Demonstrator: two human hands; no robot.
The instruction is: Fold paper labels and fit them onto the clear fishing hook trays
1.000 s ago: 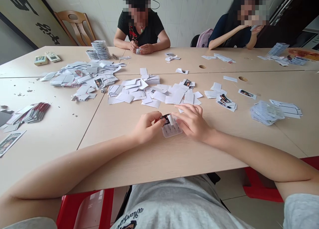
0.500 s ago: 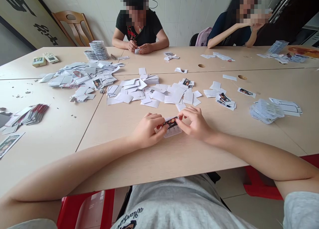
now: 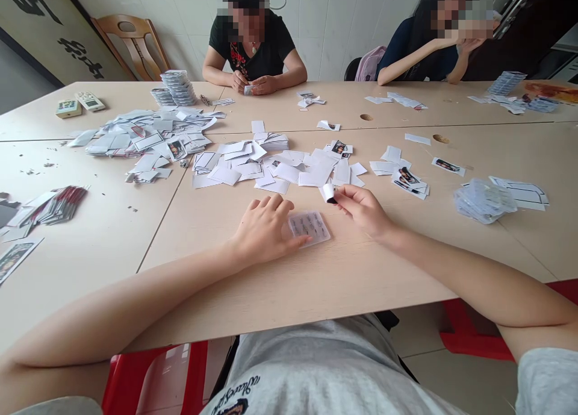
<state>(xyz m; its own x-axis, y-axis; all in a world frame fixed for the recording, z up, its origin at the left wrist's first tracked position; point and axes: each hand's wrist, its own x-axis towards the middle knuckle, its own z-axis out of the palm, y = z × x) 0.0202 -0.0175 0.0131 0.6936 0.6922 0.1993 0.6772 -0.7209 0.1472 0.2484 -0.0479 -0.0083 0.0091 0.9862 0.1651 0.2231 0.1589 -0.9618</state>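
A small clear plastic case (image 3: pixel 310 227) with rows of small dark shapes lies flat on the table in front of me. My left hand (image 3: pixel 266 227) rests at its left side, fingers stretched out and apart, thumb lying across the case's lower edge. Just beyond the case's upper right corner, my right hand (image 3: pixel 362 209) pinches a curled paper card (image 3: pixel 328 193) between thumb and fingers. White backing and a bit of its black printed face show on the card. It is held off the case, close to the loose papers.
Loose white paper cards (image 3: pixel 286 171) spread beyond my hands, with a larger heap (image 3: pixel 149 135) at left. Clear plastic cases (image 3: pixel 484 201) are piled at right. Two people (image 3: pixel 255 56) sit across the table (image 3: pixel 217 300). Red-edged cards (image 3: pixel 63 205) lie at far left.
Both hands held the black printed card over the case. Now the left hand has let go of the card and spread out, while the right has drawn it away up and right, curling it.
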